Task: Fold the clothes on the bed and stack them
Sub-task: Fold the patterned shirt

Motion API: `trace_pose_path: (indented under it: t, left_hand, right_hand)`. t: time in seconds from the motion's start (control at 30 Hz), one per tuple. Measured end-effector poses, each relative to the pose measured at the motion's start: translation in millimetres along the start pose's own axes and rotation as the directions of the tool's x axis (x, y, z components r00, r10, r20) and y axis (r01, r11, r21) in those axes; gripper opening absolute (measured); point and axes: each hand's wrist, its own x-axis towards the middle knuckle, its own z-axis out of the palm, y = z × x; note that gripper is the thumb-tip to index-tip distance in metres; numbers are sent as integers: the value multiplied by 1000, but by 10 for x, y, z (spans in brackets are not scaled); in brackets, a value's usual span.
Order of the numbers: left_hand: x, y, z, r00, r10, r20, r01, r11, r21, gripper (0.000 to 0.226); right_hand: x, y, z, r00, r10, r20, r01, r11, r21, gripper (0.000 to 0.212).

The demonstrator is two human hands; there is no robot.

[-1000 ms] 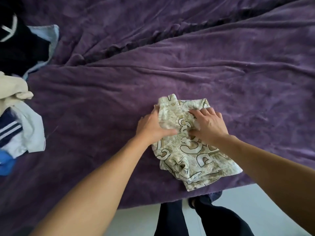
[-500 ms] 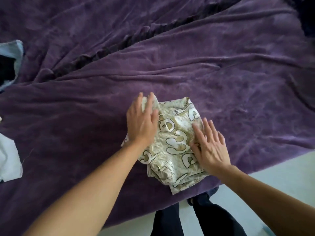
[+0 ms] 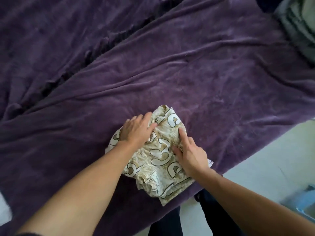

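My left hand (image 3: 136,129) lies flat on the patterned garment (image 3: 163,164) at the near edge of the bed (image 3: 204,74). My right hand (image 3: 191,155) presses it with a straight index finger. I'd smooth outward from the middle and square the rumpled near corner before the next fold.

Folded garment (image 3: 162,160) on the bed (image 3: 204,74) near its front edge — left hand (image 3: 136,130) and right hand (image 3: 190,154) atop.

Cream patterned garment (image 3: 160,160) — folded, rumpled — near purple bed's (image 3: 204,68) front edge.
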Motion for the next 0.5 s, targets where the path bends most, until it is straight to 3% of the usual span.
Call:
trace_pose_path:
  t: [0.23, 0.5]
  left_hand:
    - [-242, 673, -761, 960, 130, -247, -142, 989, -34, 33]
    - [118, 2399, -1651, 879, 253, -404, -277, 961, 0, 32]
  right_hand:
    - [-344, 244, -1023, 987, -88, -131, 86, 996, -22, 59]
    - [-716, 1317, -2533, 951, -36, -307, 26, 999, -37, 62]
